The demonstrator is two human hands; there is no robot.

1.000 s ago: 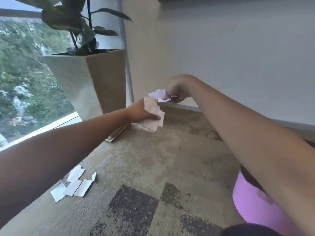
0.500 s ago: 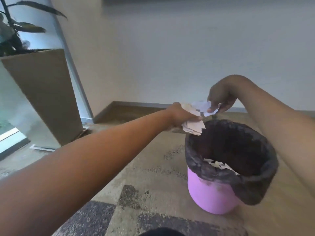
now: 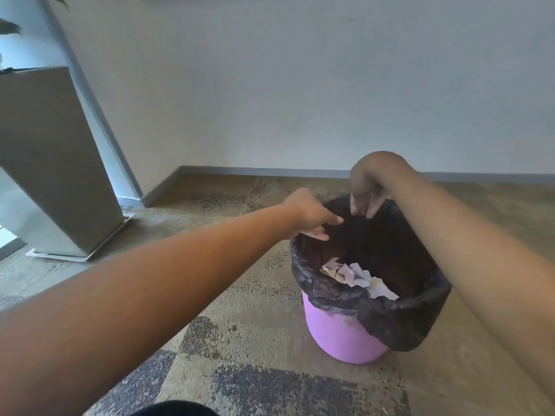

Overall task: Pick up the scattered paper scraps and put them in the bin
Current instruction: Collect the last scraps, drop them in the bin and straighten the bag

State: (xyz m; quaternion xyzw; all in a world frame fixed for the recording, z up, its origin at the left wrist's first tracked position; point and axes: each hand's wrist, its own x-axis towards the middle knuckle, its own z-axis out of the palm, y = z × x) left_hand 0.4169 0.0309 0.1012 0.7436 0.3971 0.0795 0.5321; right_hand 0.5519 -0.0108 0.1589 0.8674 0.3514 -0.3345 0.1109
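A pink bin (image 3: 339, 334) lined with a black bag (image 3: 399, 322) stands on the carpet right of centre. Several white and pale paper scraps (image 3: 357, 276) lie inside it. My left hand (image 3: 309, 216) hovers over the bin's near-left rim with fingers spread and nothing in it. Over the far rim hangs my right hand (image 3: 368, 190), its fingers pointing down and loosely apart, holding nothing.
A tall grey planter (image 3: 51, 163) on a white base stands at the left by a window frame. A plain wall with a grey skirting board (image 3: 255, 171) runs behind the bin. Patterned beige and dark carpet (image 3: 240, 370) covers the floor.
Both hands carried scraps from the planter corner to the bin and let them go. The scraps now lie inside the bin and both hands are empty.
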